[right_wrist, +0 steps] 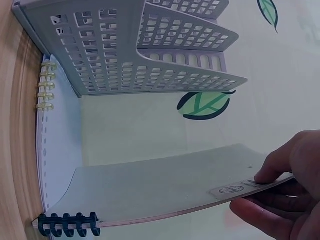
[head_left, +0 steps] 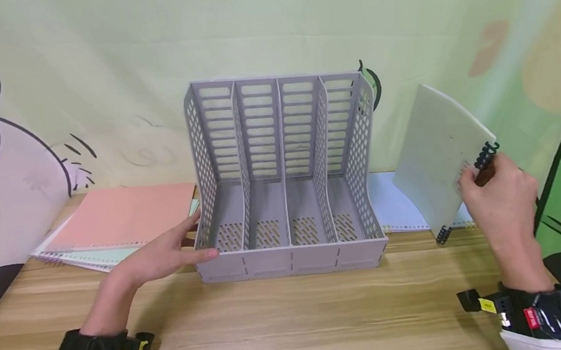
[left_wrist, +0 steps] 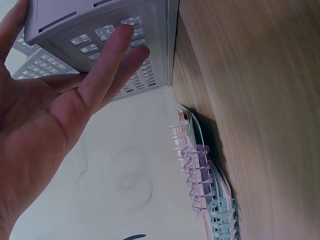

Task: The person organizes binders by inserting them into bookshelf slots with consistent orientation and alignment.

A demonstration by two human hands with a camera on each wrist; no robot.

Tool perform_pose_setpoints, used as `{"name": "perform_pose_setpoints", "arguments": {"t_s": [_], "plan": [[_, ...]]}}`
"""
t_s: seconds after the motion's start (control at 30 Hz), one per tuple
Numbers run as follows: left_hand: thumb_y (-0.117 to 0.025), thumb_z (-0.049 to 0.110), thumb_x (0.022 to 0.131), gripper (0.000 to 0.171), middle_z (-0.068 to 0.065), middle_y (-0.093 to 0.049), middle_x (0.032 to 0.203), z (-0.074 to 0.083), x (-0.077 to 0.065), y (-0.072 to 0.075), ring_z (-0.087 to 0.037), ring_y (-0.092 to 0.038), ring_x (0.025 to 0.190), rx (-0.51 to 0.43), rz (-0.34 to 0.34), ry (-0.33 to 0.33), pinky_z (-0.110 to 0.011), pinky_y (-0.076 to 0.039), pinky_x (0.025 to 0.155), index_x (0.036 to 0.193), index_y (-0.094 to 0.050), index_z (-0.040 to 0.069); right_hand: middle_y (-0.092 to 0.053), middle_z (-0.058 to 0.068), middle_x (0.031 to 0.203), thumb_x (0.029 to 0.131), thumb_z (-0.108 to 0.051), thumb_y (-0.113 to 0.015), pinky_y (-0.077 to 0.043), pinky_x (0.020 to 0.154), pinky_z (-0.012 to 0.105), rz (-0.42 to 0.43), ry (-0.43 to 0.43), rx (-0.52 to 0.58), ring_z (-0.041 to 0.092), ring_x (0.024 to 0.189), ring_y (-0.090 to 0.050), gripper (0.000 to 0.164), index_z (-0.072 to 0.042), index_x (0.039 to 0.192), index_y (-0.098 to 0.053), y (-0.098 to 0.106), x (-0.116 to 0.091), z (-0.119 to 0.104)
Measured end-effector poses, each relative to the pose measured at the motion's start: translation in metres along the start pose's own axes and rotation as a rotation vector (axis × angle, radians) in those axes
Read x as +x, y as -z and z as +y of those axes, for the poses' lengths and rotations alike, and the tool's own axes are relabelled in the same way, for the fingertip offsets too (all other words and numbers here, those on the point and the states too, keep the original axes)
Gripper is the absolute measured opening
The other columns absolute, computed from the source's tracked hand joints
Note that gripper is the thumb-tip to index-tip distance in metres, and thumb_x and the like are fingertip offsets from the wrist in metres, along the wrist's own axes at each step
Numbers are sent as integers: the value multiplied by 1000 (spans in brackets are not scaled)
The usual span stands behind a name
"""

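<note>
A grey desktop file organizer (head_left: pixel 292 262) with upright dividers stands in the middle of the table, its slots bare. My left hand (head_left: pixel 163 256) rests against its left side, thumb over the front rim and fingers spread along the perforated side wall (left_wrist: pixel 102 37). To the right of the organizer, my right hand (head_left: pixel 504 203) pinches a loose-leaf notebook (head_left: pixel 437 153) with a pale cover and black rings, thumb on one face and fingers on the other. The notebook is held upright, its lower ringed corner close over a blue notebook (right_wrist: pixel 65 120) with yellowish rings.
Left of the organizer lies a stack of ring notebooks, with a salmon-covered notebook (head_left: pixel 125 214) on top and mint and white edges below. Behind the table (head_left: pixel 296 321) hangs a printed cloth backdrop (head_left: pixel 265 34). The blue notebook lies against the organizer's right side.
</note>
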State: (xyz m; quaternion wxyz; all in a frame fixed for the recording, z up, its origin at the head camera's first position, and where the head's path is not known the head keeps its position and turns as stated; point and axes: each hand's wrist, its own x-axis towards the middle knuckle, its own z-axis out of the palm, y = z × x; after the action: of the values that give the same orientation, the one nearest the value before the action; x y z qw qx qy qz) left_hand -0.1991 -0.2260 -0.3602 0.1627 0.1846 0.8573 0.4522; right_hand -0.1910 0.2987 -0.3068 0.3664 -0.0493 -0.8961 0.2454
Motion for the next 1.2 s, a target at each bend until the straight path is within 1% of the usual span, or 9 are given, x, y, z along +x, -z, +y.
{"name": "perform_pose_setpoints", "arguments": {"t_s": [0.17, 0.3, 0.43, 0.5, 0.57, 0.67, 0.83, 1.0, 1.2], "plan": [[-71, 40, 91, 102, -23, -36, 146, -2, -1, -1, -39, -40, 132, 26, 8, -10, -34, -47, 92, 158, -2, 9, -65, 26, 80, 90, -11, -62, -32, 38, 10, -33, -19, -11, 39, 61, -64, 23, 11, 97, -62, 1, 0, -1], [-71, 41, 90, 102, -22, -35, 146, -3, -1, -1, -38, -39, 132, 24, 10, -4, -34, -48, 91, 159, -2, 11, -64, 26, 81, 89, -10, -61, -33, 37, 12, -46, -21, -11, 38, 60, -64, 23, 11, 97, -62, 3, 0, -2], [-71, 42, 90, 102, -22, -35, 147, -3, -1, 0, -38, -39, 133, 35, 16, -1, -35, -47, 92, 159, -2, 10, -64, 25, 77, 88, -11, -61, -33, 34, 16, -63, -7, -23, 27, 49, -57, 21, 10, 93, -61, 4, 2, -2], [-71, 43, 90, 103, -22, -33, 148, -3, -1, 0, -38, -38, 134, 50, 23, 0, -36, -46, 94, 158, -3, 8, -64, 24, 76, 88, -11, -61, -33, 33, 18, -71, 3, -32, 20, 46, -53, 20, 9, 91, -61, 5, 4, -3], [-71, 43, 90, 103, -22, -32, 149, -4, -1, 0, -38, -38, 134, 51, 24, 2, -37, -45, 96, 158, -2, 8, -64, 24, 76, 88, -12, -60, -34, 33, 19, -92, 2, -33, 18, 45, -52, 21, 8, 90, -61, 6, 5, -4], [-71, 42, 90, 103, -22, -32, 148, -3, -1, 0, -38, -37, 134, 40, 18, 3, -37, -45, 95, 158, -2, 9, -64, 26, 79, 88, -13, -59, -37, 33, 22, -136, -22, -34, 20, 46, -54, 22, 9, 91, -60, 8, 5, -5], [-71, 39, 91, 101, -22, -34, 147, -3, 0, -1, -39, -37, 134, 9, 1, -3, -34, -47, 91, 159, -1, 12, -63, 32, 88, 88, -14, -58, -41, 36, 25, -208, -71, -33, 30, 54, -61, 30, 12, 103, -58, 13, 4, -6], [-71, 41, 90, 102, -22, -34, 147, -3, 0, 0, -38, -37, 134, 18, 5, -3, -34, -47, 92, 159, -1, 11, -62, 33, 90, 87, -14, -58, -41, 37, 26, -216, -72, -53, 37, 60, -63, 35, 15, 108, -58, 18, 6, -7], [-71, 38, 91, 101, -21, -37, 146, -3, 1, 0, -39, -38, 133, -7, 4, -10, -33, -48, 91, 159, -1, 11, -62, 32, 88, 88, -15, -58, -39, 36, 27, -219, -73, -59, 32, 55, -61, 35, 14, 107, -58, 21, 8, -7]]}}
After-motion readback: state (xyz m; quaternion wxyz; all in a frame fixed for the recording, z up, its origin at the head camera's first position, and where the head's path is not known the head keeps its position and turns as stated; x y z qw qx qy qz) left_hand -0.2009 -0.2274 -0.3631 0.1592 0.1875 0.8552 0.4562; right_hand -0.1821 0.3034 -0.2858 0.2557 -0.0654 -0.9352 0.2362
